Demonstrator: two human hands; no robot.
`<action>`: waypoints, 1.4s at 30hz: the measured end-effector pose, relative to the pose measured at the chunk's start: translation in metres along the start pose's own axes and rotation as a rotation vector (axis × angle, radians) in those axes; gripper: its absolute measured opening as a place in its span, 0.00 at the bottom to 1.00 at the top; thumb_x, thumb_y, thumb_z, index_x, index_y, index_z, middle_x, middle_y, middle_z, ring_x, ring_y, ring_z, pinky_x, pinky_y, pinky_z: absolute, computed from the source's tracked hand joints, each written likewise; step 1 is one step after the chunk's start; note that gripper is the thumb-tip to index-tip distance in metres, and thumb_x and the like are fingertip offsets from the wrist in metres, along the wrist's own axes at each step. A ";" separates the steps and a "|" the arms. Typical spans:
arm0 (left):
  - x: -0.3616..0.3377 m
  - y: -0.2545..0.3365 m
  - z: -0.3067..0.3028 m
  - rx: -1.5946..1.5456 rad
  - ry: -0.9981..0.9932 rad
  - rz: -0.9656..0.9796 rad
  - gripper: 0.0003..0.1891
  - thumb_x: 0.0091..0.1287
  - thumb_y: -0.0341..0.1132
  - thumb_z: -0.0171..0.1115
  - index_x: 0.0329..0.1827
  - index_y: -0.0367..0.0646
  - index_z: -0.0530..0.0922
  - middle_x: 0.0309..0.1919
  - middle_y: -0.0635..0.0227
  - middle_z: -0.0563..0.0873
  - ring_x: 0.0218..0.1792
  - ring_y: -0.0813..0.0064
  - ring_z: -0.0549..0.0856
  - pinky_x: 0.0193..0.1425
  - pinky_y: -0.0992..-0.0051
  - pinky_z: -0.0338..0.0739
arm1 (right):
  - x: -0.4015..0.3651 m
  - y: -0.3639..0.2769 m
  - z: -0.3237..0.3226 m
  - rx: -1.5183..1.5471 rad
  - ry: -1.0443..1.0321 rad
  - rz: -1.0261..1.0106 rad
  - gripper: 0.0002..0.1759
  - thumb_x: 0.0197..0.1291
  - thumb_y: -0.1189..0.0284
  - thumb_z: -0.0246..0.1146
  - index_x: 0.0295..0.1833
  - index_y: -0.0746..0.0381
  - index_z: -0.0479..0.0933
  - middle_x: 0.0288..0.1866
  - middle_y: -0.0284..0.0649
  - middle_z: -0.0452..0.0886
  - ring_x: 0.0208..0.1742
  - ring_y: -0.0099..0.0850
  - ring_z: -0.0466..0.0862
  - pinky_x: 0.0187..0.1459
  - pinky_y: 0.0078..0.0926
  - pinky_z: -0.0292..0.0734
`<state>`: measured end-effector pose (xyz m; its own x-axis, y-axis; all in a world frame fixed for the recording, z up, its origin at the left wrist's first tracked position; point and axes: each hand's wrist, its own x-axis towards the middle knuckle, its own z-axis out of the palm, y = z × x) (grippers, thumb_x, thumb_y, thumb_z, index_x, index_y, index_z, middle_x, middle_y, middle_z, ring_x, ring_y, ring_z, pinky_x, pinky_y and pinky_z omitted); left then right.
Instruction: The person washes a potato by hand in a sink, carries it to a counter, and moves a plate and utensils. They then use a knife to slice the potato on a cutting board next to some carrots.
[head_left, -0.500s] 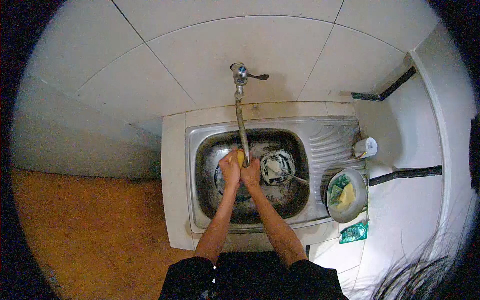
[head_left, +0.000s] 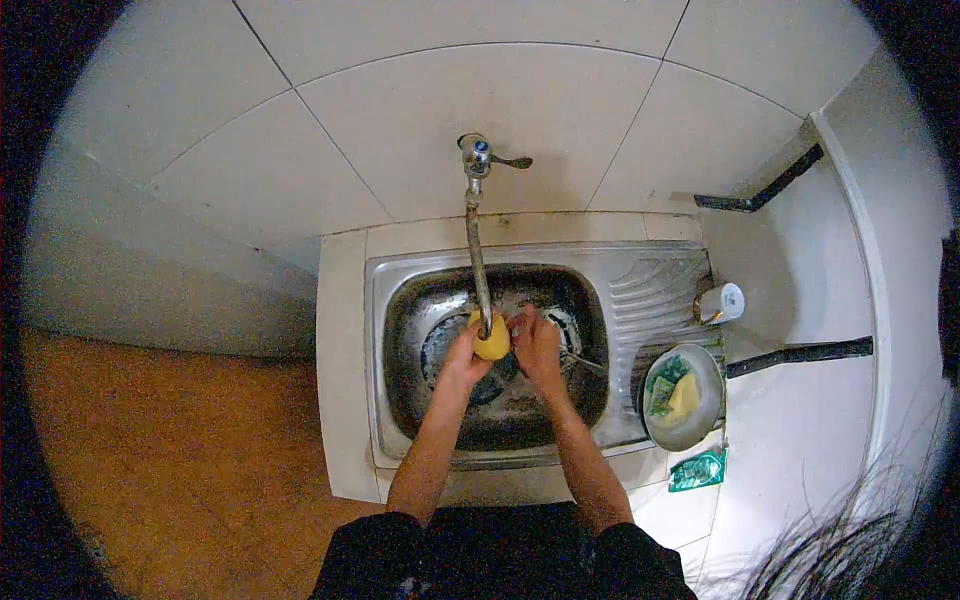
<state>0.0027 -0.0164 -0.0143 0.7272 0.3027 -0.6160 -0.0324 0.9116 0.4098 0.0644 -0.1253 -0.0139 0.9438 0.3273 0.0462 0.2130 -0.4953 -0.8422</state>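
Observation:
My left hand [head_left: 468, 362] is closed round a smooth, rounded yellow object [head_left: 491, 343], held under the mouth of the tap [head_left: 478, 250]. Whether it is a cup or something else is hard to tell. Just to its right, apart from the yellow object, my right hand [head_left: 538, 348] has bent, slightly parted fingers, and nothing shows in them. It partly covers a sudsy dish [head_left: 568, 328] in the sink. A thin metal handle [head_left: 585, 362] sticks out from that dish. Under my left hand, a round dish [head_left: 436, 345] lies in the sink [head_left: 412, 420].
Right of the sink, a ridged drainboard [head_left: 650, 290] bears a grey bowl [head_left: 708, 420] with a yellow piece and green material. A white cup [head_left: 722, 302] lies on its side near the wall. A green packet [head_left: 697, 470] lies at the front right.
My hands have moved apart. The left has the yellow object, now more visible under the tap; the right has shifted right, over the sudsy dish. The view has shifted slightly.

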 end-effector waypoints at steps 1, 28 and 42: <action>-0.006 0.001 0.009 0.005 -0.058 -0.027 0.09 0.62 0.33 0.57 0.42 0.40 0.75 0.34 0.65 0.82 0.33 0.66 0.83 0.39 0.68 0.81 | 0.015 -0.009 -0.015 -0.033 -0.021 -0.012 0.25 0.69 0.60 0.43 0.31 0.70 0.74 0.22 0.55 0.76 0.24 0.55 0.77 0.25 0.43 0.67; -0.003 -0.014 -0.027 0.240 -0.027 0.268 0.10 0.62 0.34 0.60 0.41 0.37 0.74 0.27 0.62 0.82 0.25 0.65 0.84 0.27 0.66 0.82 | 0.145 -0.145 -0.057 -0.235 0.248 -0.663 0.17 0.63 0.67 0.56 0.25 0.66 0.68 0.20 0.53 0.73 0.23 0.52 0.74 0.25 0.44 0.66; -0.004 -0.012 -0.040 0.062 -0.059 -0.066 0.16 0.66 0.47 0.50 0.41 0.43 0.73 0.38 0.56 0.83 0.39 0.59 0.84 0.44 0.60 0.81 | 0.119 -0.186 -0.035 -0.233 0.175 -0.439 0.17 0.62 0.63 0.55 0.27 0.65 0.75 0.21 0.51 0.77 0.24 0.52 0.76 0.29 0.49 0.70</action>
<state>-0.0272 -0.0173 -0.0439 0.7655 0.2240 -0.6033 0.0580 0.9096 0.4113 0.1462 -0.0226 0.1673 0.7767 0.4147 0.4742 0.6299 -0.5139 -0.5823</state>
